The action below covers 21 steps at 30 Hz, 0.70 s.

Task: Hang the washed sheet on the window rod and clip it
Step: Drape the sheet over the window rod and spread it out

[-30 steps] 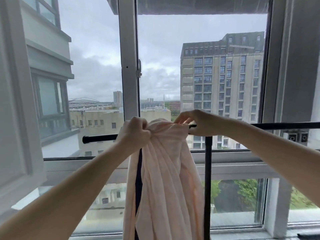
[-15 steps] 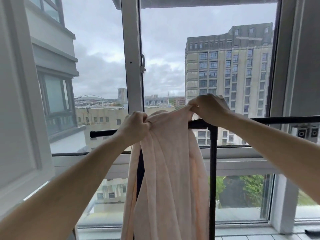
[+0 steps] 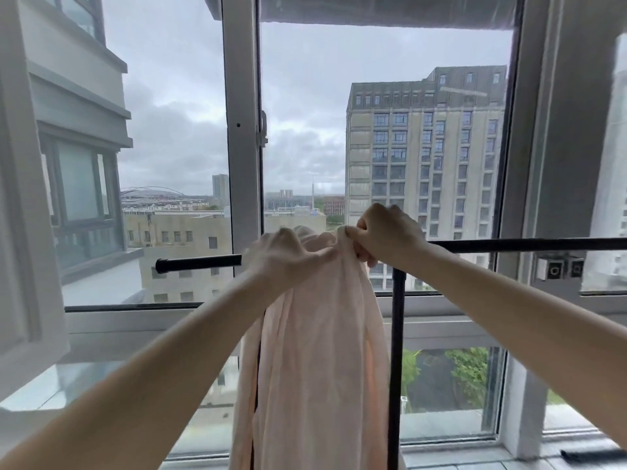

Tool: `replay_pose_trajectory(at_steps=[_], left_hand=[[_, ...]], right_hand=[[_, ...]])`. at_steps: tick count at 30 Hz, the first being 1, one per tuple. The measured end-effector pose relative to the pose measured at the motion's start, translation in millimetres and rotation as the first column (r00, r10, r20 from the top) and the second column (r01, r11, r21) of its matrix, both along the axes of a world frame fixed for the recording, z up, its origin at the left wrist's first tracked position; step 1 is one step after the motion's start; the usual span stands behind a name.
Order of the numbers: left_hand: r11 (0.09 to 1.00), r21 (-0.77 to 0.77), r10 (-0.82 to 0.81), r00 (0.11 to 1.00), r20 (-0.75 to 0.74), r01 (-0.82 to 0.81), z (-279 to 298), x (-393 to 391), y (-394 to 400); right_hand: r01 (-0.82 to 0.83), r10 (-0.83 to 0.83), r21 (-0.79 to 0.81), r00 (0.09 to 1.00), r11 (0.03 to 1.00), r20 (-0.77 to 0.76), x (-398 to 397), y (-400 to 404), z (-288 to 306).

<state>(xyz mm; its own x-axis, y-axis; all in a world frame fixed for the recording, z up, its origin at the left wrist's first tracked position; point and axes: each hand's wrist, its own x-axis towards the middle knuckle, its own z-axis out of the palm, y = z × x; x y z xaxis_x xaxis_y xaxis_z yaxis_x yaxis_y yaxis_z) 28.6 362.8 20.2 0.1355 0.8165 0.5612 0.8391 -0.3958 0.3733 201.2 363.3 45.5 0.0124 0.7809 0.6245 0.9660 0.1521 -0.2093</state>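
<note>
Both hands, left hand (image 3: 285, 256) & right hand (image 3: 383, 232), are pinching the bunched sheet (image 3: 315, 351) atop the rod (image 3: 526, 245), prob. to spread it sideways w/o slipping off.

Two bare arms in shot, nothing worn on either.

The left hand (image 3: 288, 256) shows its back and knuckles, and there's no ring, no watch, no strap at the wrist; the forearm behind it runs sleeveless right out of frame. Same story on the right hand (image 3: 390, 232): plain fingers, no jewellery to be seen, bare wrist, a long uncovered forearm with no cuff or sleeve edge anywhere.
</note>
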Motion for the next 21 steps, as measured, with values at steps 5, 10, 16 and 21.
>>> replay_pose_trajectory(at_steps=[5,10,16,21], left_hand=[[0.963,-0.091,0.24,0.961,-0.138,-0.254,-17.0,49.5,11.6],[0.947,0.062,0.322,0.931,-0.171,-0.316,-22.5,58.1,20.0],[0.973,0.208,0.124,0.984,-0.13,-0.095,-14.7,18.5,27.2],[0.987,0.156,-0.024,0.992,-0.126,0.044,-3.7,-10.2,30.3]], right_hand=[[-0.376,0.309,-0.084,0.852,0.923,-0.423,-30.0,-7.1,23.4],[-0.332,0.259,-0.083,0.848,0.939,-0.462,-37.2,-5.8,35.8],[-0.224,0.186,-0.029,0.87,0.974,-0.457,0.7,-0.3,-2.4],[-0.321,0.167,-0.173,0.798,0.931,-0.579,5.3,8.6,-35.9]])
